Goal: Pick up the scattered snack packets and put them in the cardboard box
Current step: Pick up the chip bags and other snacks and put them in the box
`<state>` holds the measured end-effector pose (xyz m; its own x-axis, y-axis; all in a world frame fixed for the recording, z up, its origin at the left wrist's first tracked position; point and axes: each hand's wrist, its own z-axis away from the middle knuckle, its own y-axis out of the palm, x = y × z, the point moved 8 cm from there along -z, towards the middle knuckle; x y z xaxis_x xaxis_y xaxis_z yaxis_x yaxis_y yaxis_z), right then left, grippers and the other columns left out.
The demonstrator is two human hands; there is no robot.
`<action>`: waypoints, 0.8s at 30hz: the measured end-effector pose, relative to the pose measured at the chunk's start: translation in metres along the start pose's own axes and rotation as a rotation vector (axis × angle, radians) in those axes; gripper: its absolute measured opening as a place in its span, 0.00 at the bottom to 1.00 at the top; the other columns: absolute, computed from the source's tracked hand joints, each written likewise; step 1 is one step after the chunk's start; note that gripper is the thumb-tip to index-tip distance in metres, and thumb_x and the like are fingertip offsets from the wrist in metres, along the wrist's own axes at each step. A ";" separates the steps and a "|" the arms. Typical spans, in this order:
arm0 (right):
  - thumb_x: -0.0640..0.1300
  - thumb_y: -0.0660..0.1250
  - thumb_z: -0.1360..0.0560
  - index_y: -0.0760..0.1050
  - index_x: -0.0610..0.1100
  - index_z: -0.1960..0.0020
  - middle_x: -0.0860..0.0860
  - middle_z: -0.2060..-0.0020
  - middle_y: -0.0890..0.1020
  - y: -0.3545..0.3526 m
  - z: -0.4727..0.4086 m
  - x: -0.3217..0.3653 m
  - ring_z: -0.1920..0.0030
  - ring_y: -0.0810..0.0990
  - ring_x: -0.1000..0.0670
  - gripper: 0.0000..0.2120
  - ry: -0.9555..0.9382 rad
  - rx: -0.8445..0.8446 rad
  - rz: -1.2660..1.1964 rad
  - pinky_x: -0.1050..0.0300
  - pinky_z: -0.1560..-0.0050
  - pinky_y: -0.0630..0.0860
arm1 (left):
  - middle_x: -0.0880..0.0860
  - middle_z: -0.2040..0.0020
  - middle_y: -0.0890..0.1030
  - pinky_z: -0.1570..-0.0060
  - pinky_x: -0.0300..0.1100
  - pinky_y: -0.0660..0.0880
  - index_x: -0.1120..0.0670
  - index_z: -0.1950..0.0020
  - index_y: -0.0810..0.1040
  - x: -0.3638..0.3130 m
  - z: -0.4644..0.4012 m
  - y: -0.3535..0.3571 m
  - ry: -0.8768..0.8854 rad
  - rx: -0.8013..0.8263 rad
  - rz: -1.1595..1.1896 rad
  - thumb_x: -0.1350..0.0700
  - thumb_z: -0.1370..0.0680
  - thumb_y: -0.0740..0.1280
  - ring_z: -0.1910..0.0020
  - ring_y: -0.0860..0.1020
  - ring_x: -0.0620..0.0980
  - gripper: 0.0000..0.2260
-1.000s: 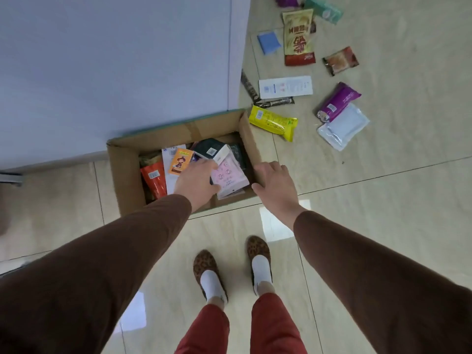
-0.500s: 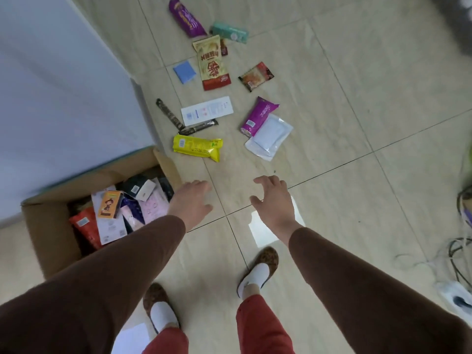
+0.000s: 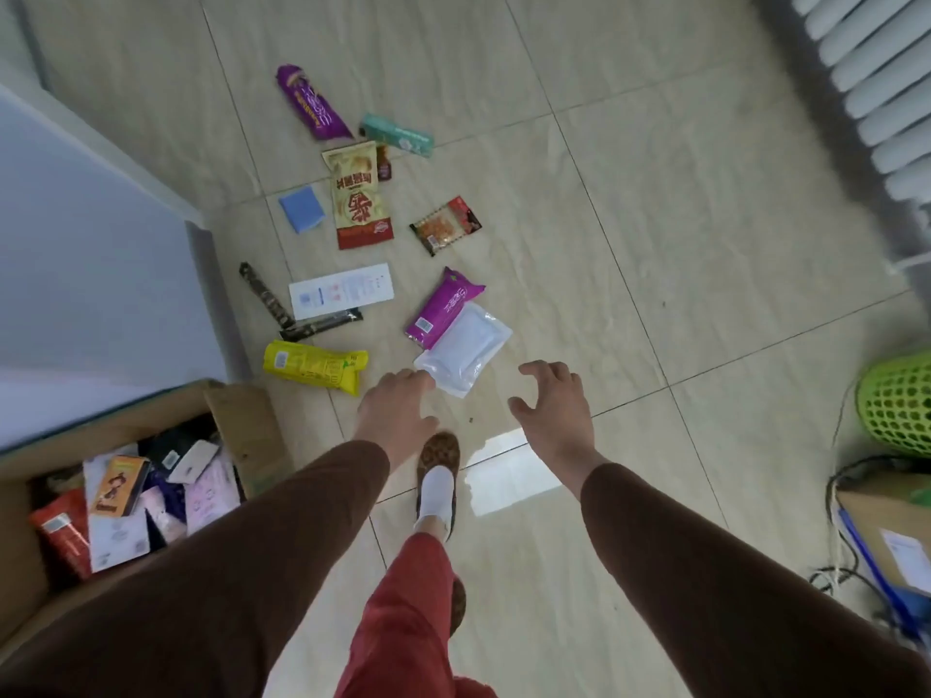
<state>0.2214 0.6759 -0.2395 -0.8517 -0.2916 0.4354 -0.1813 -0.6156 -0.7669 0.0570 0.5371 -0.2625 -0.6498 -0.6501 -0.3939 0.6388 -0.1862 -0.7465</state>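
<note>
Several snack packets lie scattered on the tiled floor. Nearest are a yellow packet (image 3: pixel 315 366), a clear white pouch (image 3: pixel 463 348) and a magenta packet (image 3: pixel 444 307). Farther off lie a white flat box (image 3: pixel 341 290), two dark sticks (image 3: pixel 265 299), a red-and-gold bag (image 3: pixel 358 196), a blue square (image 3: pixel 301 209), an orange snack packet (image 3: pixel 446 225), a teal packet (image 3: pixel 397 135) and a purple bag (image 3: pixel 312 103). The cardboard box (image 3: pixel 247 425) at lower left holds several packets. My left hand (image 3: pixel 395 413) hangs empty at the pouch's near corner. My right hand (image 3: pixel 554 405) is empty with fingers spread, right of the pouch.
A white cabinet (image 3: pixel 101 254) stands at the left behind the box. A green mesh basket (image 3: pixel 896 405), cables and another carton (image 3: pixel 891 531) sit at the right. A radiator (image 3: pixel 881 88) is at the upper right. My slippered foot (image 3: pixel 437 476) steps forward between the hands.
Both hands left the box, where the left hand was among the packets, and moved out over the floor toward the scattered packets. The view swung right and I stepped forward.
</note>
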 end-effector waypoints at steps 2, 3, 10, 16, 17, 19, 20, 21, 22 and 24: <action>0.45 0.68 0.24 0.72 0.47 0.30 0.49 0.35 0.74 -0.016 -0.033 0.004 0.35 0.70 0.46 0.22 -0.014 0.001 0.001 0.50 0.37 0.73 | 0.53 0.38 0.78 0.39 0.51 0.72 0.51 0.33 0.75 -0.009 -0.029 -0.010 -0.010 -0.011 0.014 0.52 0.25 0.72 0.38 0.75 0.56 0.21; 0.45 0.68 0.24 0.72 0.47 0.30 0.49 0.35 0.74 -0.023 -0.048 0.006 0.35 0.70 0.46 0.22 -0.014 0.005 0.004 0.50 0.37 0.73 | 0.52 0.38 0.77 0.39 0.50 0.72 0.51 0.33 0.75 -0.012 -0.042 -0.015 -0.023 -0.008 0.011 0.52 0.25 0.72 0.38 0.75 0.56 0.21; 0.44 0.69 0.24 0.73 0.47 0.30 0.49 0.35 0.74 -0.074 -0.144 0.002 0.34 0.71 0.46 0.22 -0.031 0.034 0.009 0.51 0.36 0.73 | 0.53 0.39 0.77 0.40 0.51 0.73 0.52 0.34 0.74 -0.043 -0.130 -0.057 -0.092 -0.016 -0.001 0.51 0.26 0.72 0.40 0.75 0.56 0.21; 0.45 0.69 0.23 0.72 0.48 0.30 0.49 0.35 0.74 -0.114 -0.235 -0.012 0.34 0.70 0.47 0.22 -0.076 0.103 -0.025 0.49 0.35 0.72 | 0.53 0.39 0.76 0.41 0.50 0.75 0.53 0.32 0.72 -0.091 -0.209 -0.073 -0.179 -0.016 -0.007 0.51 0.25 0.71 0.41 0.76 0.55 0.22; 0.45 0.69 0.23 0.72 0.48 0.30 0.49 0.35 0.74 -0.122 -0.251 -0.013 0.34 0.70 0.47 0.22 -0.092 0.117 -0.030 0.50 0.36 0.72 | 0.53 0.39 0.76 0.42 0.50 0.75 0.53 0.32 0.72 -0.101 -0.223 -0.076 -0.196 -0.030 -0.008 0.51 0.24 0.71 0.41 0.76 0.54 0.22; 0.45 0.68 0.23 0.72 0.48 0.30 0.50 0.35 0.74 -0.139 -0.281 -0.015 0.34 0.70 0.48 0.22 -0.139 0.143 -0.004 0.52 0.37 0.72 | 0.52 0.39 0.77 0.41 0.49 0.75 0.53 0.32 0.72 -0.124 -0.249 -0.081 -0.227 -0.045 0.007 0.51 0.23 0.70 0.40 0.76 0.54 0.21; 0.45 0.68 0.23 0.72 0.48 0.30 0.50 0.35 0.73 -0.150 -0.296 -0.016 0.34 0.70 0.48 0.21 -0.161 0.156 0.021 0.53 0.38 0.73 | 0.52 0.40 0.77 0.41 0.49 0.75 0.52 0.33 0.73 -0.136 -0.261 -0.084 -0.237 -0.051 0.032 0.51 0.23 0.70 0.40 0.75 0.53 0.20; 0.45 0.68 0.23 0.72 0.48 0.30 0.50 0.35 0.73 -0.160 -0.309 -0.018 0.34 0.70 0.48 0.21 -0.182 0.171 0.046 0.53 0.38 0.72 | 0.51 0.41 0.77 0.41 0.49 0.75 0.52 0.34 0.73 -0.148 -0.272 -0.087 -0.245 -0.063 0.061 0.52 0.23 0.70 0.40 0.75 0.53 0.19; 0.45 0.67 0.23 0.72 0.48 0.30 0.50 0.35 0.73 -0.170 -0.322 -0.019 0.34 0.70 0.48 0.21 -0.202 0.187 0.070 0.53 0.38 0.72 | 0.52 0.42 0.77 0.41 0.50 0.75 0.52 0.35 0.73 -0.158 -0.281 -0.090 -0.257 -0.076 0.085 0.52 0.23 0.70 0.41 0.76 0.53 0.18; 0.46 0.67 0.23 0.72 0.49 0.30 0.50 0.35 0.73 -0.188 -0.349 -0.020 0.34 0.70 0.48 0.21 -0.229 0.208 0.111 0.52 0.38 0.72 | 0.52 0.41 0.77 0.41 0.50 0.75 0.51 0.34 0.73 -0.171 -0.297 -0.096 -0.286 -0.091 0.125 0.51 0.23 0.70 0.40 0.75 0.54 0.19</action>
<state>0.1009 1.0528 -0.2683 -0.7238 -0.5077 0.4672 0.0309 -0.7003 -0.7131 -0.0153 0.8850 -0.2825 -0.4182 -0.8467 -0.3289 0.6584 -0.0332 -0.7519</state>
